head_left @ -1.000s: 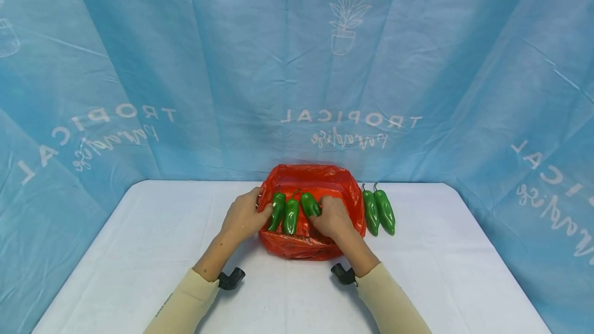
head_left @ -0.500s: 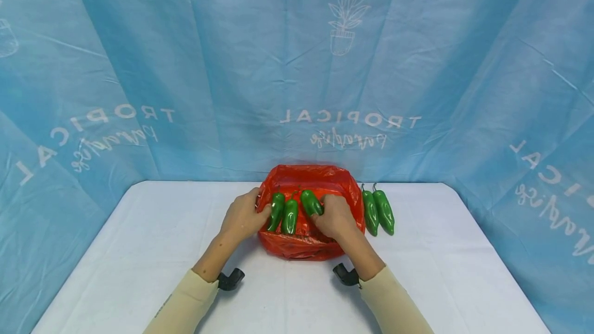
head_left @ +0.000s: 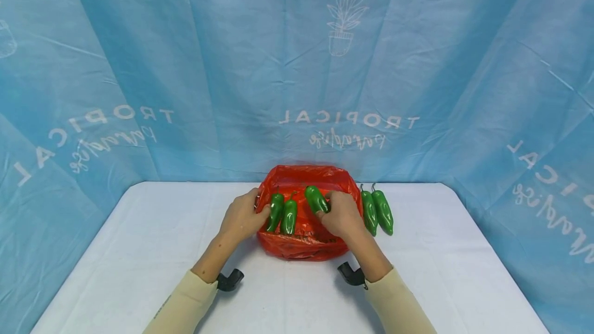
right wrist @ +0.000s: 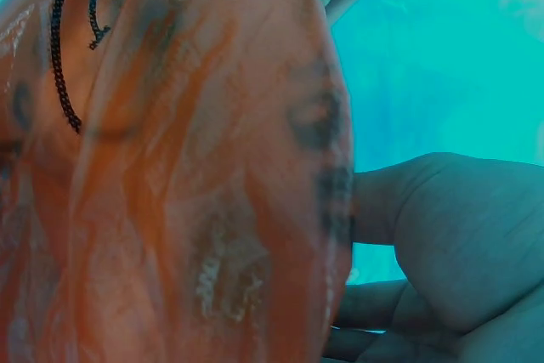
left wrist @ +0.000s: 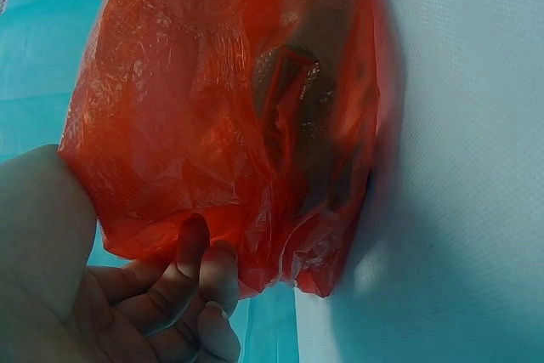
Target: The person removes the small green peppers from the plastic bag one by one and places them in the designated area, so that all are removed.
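Observation:
A red plastic bag [head_left: 303, 246] stands with its mouth spread wide at the middle of the table's far side. My left hand [head_left: 245, 215] grips the bag's left edge; in the left wrist view its fingers [left wrist: 157, 299] curl against the red film. Just above the bag's mouth, my right hand [head_left: 344, 215] pinches a glossy green chili pepper [head_left: 316, 199] between thumb and fingers. Two more green chili peppers [head_left: 290, 215] lie inside the bag at its left. In the right wrist view the bag's wall [right wrist: 187, 193] hides the held pepper and some fingertips.
Outside the bag, close to its right side, two green chili peppers [head_left: 376, 211] lie side by side on the white table [head_left: 176, 231]. A blue printed curtain [head_left: 250, 66] hangs right behind the far edge. Black camera mounts [head_left: 229, 280] project inward from both wrists.
My right hand has risen slightly and shifted right with the chili pepper, lifting it from among those in the bag. The left hand keeps its place on the bag's edge.

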The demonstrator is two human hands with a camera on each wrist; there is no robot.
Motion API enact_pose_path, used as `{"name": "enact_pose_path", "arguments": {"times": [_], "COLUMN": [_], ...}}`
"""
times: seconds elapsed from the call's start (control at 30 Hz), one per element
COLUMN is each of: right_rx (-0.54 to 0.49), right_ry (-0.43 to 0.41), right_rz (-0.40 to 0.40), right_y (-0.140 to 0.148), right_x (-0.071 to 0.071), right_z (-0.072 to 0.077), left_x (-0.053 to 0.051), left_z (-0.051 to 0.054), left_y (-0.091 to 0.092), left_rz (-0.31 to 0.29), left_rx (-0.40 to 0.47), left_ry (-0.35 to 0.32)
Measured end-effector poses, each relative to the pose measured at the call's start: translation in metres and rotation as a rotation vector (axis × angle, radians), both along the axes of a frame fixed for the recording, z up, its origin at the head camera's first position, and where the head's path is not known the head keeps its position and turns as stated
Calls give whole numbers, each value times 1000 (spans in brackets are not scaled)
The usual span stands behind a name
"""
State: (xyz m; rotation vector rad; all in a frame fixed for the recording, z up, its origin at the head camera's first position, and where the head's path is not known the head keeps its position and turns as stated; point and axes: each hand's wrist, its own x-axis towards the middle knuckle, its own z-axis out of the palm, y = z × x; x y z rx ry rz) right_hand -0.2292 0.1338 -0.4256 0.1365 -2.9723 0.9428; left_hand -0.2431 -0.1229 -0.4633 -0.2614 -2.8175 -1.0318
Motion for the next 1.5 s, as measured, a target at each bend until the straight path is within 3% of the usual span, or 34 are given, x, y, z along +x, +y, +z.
{"name": "enact_pose_path", "arguments": {"times": [1.03, 1.5], "right_rx": [-19, -43], "right_ry": [22, 36], "right_rz": [-39, -50], "right_y": [23, 39], "right_x": [2, -2], "right_z": [19, 21], "left_x": [-1, 1], "left_z": [0, 1], "left_y": [0, 0], "left_rz": [6, -2], "left_rx": [7, 15], "left_ry": [-3, 11]}}
